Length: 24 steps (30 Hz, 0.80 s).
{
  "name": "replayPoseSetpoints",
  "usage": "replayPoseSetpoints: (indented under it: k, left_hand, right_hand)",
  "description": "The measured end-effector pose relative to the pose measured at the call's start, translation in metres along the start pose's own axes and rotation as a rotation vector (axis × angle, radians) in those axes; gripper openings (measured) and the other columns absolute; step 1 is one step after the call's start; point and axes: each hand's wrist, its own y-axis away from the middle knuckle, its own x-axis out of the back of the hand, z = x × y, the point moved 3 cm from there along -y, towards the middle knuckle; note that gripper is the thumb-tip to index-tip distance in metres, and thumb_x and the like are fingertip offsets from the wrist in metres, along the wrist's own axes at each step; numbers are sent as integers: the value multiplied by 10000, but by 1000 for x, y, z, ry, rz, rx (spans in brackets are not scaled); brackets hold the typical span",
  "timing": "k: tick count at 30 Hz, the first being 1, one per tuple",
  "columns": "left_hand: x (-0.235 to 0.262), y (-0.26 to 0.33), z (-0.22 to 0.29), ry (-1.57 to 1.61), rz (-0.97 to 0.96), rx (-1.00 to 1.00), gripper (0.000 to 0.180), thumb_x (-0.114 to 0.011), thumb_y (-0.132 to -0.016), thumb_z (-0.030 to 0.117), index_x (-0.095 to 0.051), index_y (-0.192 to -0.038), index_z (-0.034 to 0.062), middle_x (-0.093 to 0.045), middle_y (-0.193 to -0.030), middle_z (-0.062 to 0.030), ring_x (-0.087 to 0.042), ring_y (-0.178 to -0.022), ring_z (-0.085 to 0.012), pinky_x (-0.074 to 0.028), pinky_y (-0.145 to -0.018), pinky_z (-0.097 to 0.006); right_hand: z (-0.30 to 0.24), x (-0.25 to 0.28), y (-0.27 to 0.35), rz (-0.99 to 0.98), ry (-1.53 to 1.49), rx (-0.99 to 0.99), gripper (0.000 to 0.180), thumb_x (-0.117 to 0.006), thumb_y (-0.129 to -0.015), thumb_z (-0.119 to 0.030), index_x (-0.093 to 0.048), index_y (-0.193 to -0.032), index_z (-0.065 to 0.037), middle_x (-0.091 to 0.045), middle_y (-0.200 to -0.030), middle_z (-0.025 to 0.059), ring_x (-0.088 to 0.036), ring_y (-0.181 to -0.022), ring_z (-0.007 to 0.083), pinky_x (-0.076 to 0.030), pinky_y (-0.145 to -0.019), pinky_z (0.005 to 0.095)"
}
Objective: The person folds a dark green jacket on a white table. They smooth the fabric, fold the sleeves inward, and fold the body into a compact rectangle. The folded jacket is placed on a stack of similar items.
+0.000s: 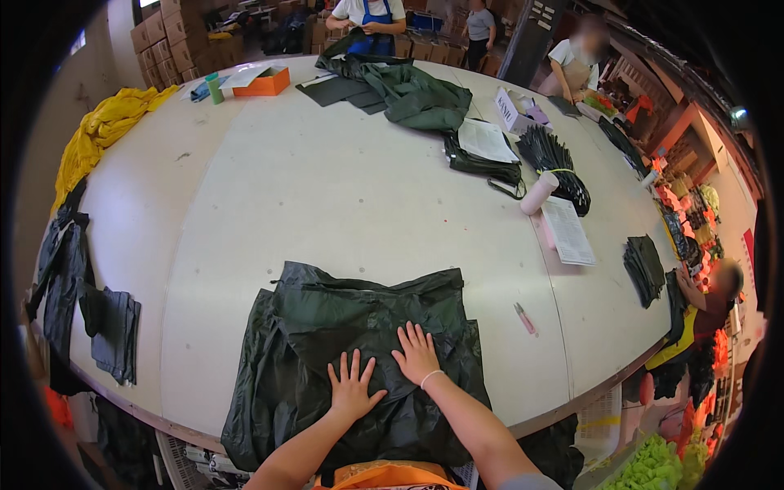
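Note:
A dark green garment (359,318) of thin, shiny fabric lies spread in a rough rectangle at the near edge of the table, its far edge uneven and its surface creased. Whether it is a jacket or trousers, I cannot tell. My left hand (353,388) rests flat on its middle, fingers spread. A little farther off and to the right, my right hand (418,357) also presses flat on the fabric, with a pale bracelet at the wrist. Neither hand grips anything. To the right of the garment lies a small pink-handled tool (524,318), perhaps thread snips.
Folded dark pieces (114,335) lie at left, below a yellow cloth heap (102,126). Far off are an orange box (261,83) and green garments (420,94). At right stand a pink bottle (539,193), paper sheets (569,233) and a tied dark bundle (555,163). Other people work around the table.

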Motion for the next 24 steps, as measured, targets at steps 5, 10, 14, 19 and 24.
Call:
replayPoseSetpoints:
  k: [5, 10, 14, 19, 24]
  left_hand:
    - [19, 6, -14, 438, 77, 70, 764, -608, -811, 509, -367, -1407, 96, -279, -1477, -201, -225, -1369, -410, -186, -1066, -603]
    - [81, 34, -34, 252, 356, 130, 632, -687, -778, 332, -471, -1300, 49, -349, -1430, -202, -258, -1351, -411, -204, -1076, -572]
    - [68, 67, -74, 210, 314, 320, 630, -674, -787, 342, -469, -1295, 31, -329, -1428, -240, -220, -1358, -433, -172, -1088, -571]
    - [57, 92, -79, 240, 224, 360, 645, -673, -784, 363, -474, -1303, 36, -334, -1428, -243, -224, -1359, -431, -163, -1098, -561]
    - [48, 91, -75, 248, 308, 340, 631, -668, -788, 365, -486, -1281, 17, -347, -1425, -238, -241, -1352, -428, -179, -1090, -568]
  right_hand:
    - [-1, 84, 7, 403, -432, 94, 396, -602, -872, -204, -546, -1226, -35, -509, -1309, 181, -447, -1244, 334, -339, -1051, 418]
    - [42, 180, 76, 722, -447, -38, 281, -622, -840, -92, -612, -1115, -33, -585, -1206, 165, -543, -1127, 316, -418, -979, 381]
    - [47, 306, 141, 941, -449, -46, 328, -498, -925, -63, -540, -1246, -9, -528, -1300, 134, -476, -1230, 254, -343, -1059, 384]
    - [-18, 457, 276, 1370, -822, 755, 407, -377, -976, -244, -515, -1283, -15, -516, -1314, 123, -452, -1241, 234, -344, -1049, 385]
    - [-41, 445, 226, 1250, -720, 524, 404, -395, -970, -240, -515, -1279, -10, -522, -1297, 122, -461, -1224, 228, -353, -1036, 380]
